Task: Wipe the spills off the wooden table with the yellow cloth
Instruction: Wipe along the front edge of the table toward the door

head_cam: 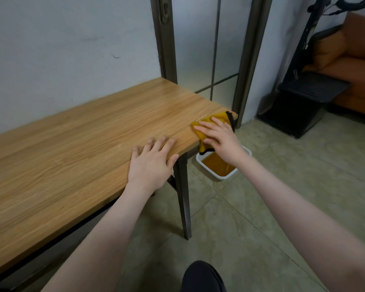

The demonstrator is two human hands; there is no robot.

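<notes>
The long wooden table (76, 144) runs along the wall from the lower left to its right end. A yellow cloth (219, 118) with a black edge lies at the table's near right corner, part of it hanging over the edge. My right hand (217, 137) presses flat on the cloth with straight fingers. My left hand (153, 160) rests flat on the tabletop at the near edge, fingers spread, thumb over the edge. I see no distinct spill on the wood.
A white tub (221, 165) of amber liquid stands on the tiled floor below the table's right end, beside a metal table leg (183, 199). A black bin (299, 106) and an orange sofa (354, 66) stand at the right. A glass door (211, 45) is behind.
</notes>
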